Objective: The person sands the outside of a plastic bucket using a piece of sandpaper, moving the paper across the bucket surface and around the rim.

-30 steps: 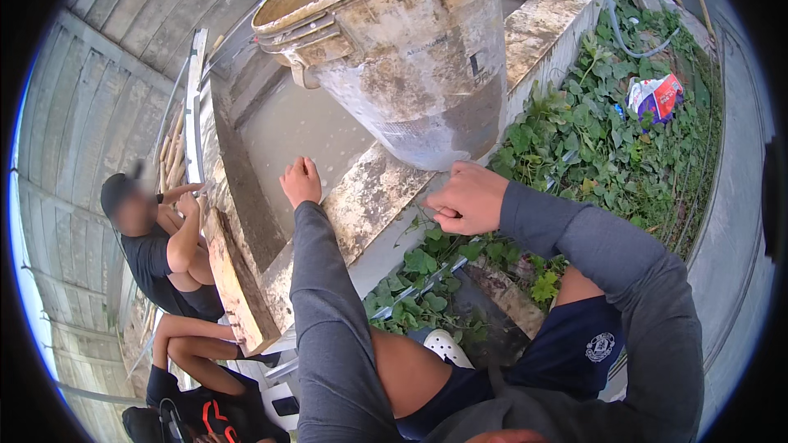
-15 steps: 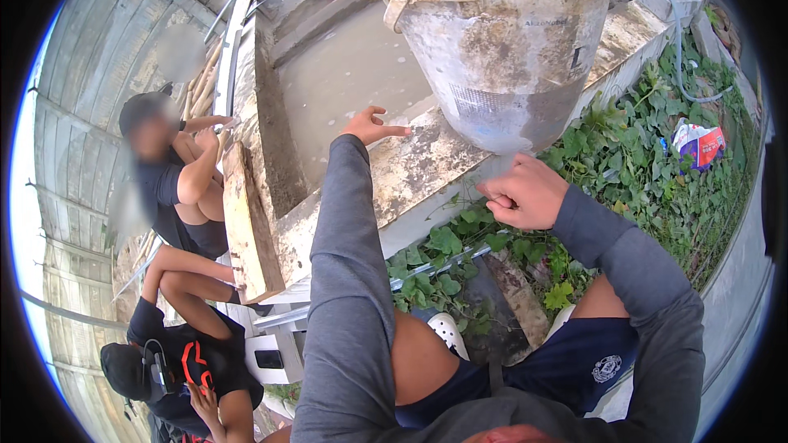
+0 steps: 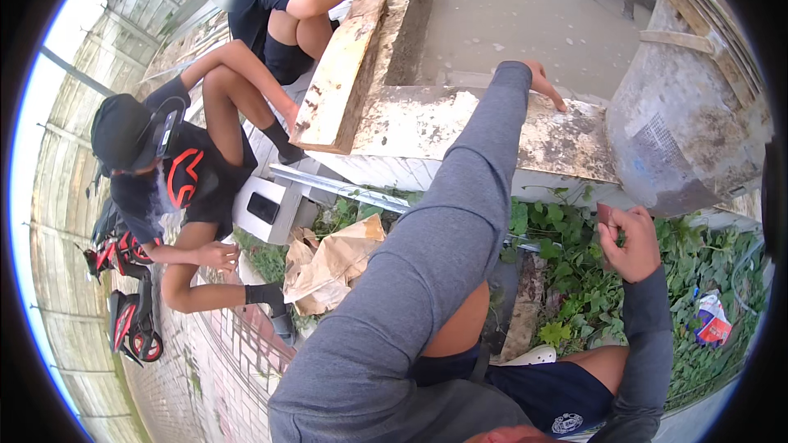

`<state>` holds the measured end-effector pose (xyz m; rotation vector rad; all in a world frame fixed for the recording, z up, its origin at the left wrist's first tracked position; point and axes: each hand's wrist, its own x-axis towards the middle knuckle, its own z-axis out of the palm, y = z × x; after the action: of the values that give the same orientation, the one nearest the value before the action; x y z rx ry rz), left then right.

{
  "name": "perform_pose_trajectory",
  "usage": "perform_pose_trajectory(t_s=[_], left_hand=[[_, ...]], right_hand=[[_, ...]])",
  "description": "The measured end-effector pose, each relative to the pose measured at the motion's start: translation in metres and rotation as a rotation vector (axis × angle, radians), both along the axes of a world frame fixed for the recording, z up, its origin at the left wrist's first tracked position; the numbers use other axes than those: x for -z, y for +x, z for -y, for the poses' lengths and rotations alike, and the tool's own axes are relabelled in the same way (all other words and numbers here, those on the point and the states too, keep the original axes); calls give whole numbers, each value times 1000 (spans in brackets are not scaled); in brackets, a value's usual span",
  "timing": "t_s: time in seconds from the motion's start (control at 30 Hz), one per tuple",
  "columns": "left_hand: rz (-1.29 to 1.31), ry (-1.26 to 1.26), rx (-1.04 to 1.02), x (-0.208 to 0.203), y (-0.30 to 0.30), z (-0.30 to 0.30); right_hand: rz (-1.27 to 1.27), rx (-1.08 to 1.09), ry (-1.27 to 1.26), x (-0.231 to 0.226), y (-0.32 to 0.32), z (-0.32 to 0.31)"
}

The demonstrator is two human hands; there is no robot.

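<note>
My left hand (image 3: 542, 86) reaches over the stained top of a concrete ledge (image 3: 419, 119), fingers stretched and pointing down at its surface. Part of that hand is hidden behind the sleeve, and I see nothing in it. My right hand (image 3: 634, 244) is raised in front of the ledge above the plants, pinching a small flat reddish-brown piece (image 3: 604, 214). What the piece is made of I cannot make out. A large dirty white bucket (image 3: 669, 127) stands on the ledge to the right of my left hand. Beyond the ledge lies a basin of murky grey water (image 3: 525, 25).
A wooden plank (image 3: 338, 74) lies across the ledge's left end. Two people sit at the left, one wearing a black cap (image 3: 127, 131). Near them are a phone (image 3: 263, 207), crumpled brown paper (image 3: 332, 267) and parked scooters (image 3: 135, 316). Leafy plants (image 3: 574, 295) grow below the ledge.
My view has swung left, so bucket and basin sit farther right. My left hand has gone from spread above the ledge to fingers pointing down at it. The reddish-brown piece now shows in my right hand.
</note>
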<state>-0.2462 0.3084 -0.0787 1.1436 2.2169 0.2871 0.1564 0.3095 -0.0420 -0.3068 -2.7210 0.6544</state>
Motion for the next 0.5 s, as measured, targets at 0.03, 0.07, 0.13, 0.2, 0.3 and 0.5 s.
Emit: perform_pose_trajectory(t_s=[0.03, 0.07, 0.13, 0.2, 0.3, 0.5], left_hand=[[-3, 37, -61, 4, -3, 5], [-8, 75, -114, 7, -8, 12], [-112, 169, -143, 6, -8, 13], [-250, 267, -166, 10, -8, 11], [-485, 388, -191, 27, -23, 10], [-674, 480, -212, 21, -29, 14]], right_hand=[[0, -15, -6, 2, -6, 5], [-1, -23, -11, 5, -11, 8], [21, -7, -7, 5, -12, 7], [57, -1, -17, 4, -10, 11], [45, -57, -12, 4, -14, 11], [64, -53, -42, -3, -15, 14]])
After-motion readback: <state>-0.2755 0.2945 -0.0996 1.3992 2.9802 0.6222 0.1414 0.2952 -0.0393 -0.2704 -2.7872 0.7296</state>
